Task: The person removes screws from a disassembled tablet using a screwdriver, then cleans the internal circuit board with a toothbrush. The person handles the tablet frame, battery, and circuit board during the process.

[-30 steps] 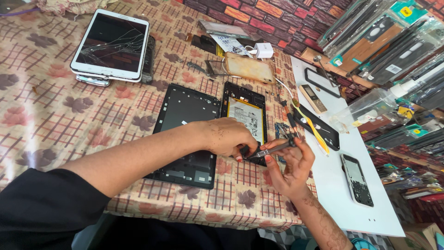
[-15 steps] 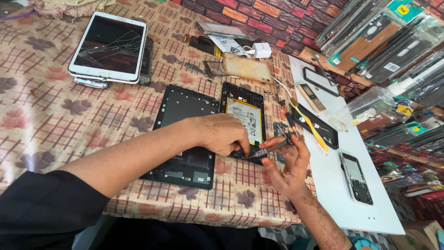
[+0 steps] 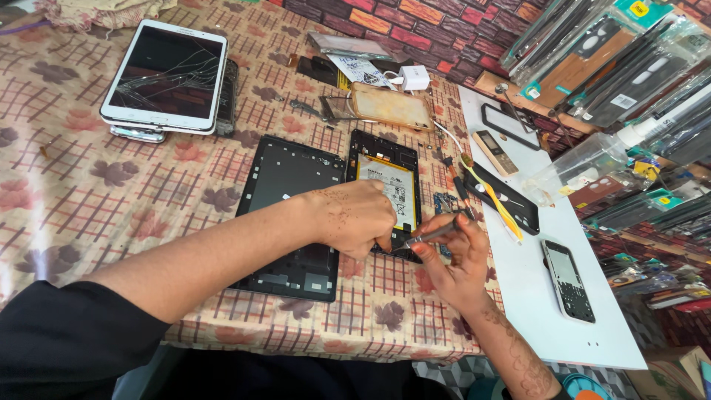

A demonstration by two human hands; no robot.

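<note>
An opened tablet body (image 3: 386,187) with a pale battery showing lies on the patterned tablecloth (image 3: 74,200). Beside it on the left lies a black tablet back frame (image 3: 292,215). My left hand (image 3: 352,218) rests as a fist on the lower end of the opened tablet, pressing on it. My right hand (image 3: 455,259) holds a thin metal tool (image 3: 429,235) like a pen, its tip pointing at the tablet's lower edge just under my left hand.
A white tablet with a cracked screen (image 3: 164,75) sits at the far left on another device. A white board (image 3: 533,259) on the right carries a keypad phone (image 3: 569,280), a black phone case (image 3: 507,196), a yellow tool (image 3: 492,200) and a small bar phone (image 3: 495,152). Packaged accessories hang at the right.
My left hand has slid from the tablet's lower right corner onto its lower end. The tool in my right hand has swung in toward the tablet's edge.
</note>
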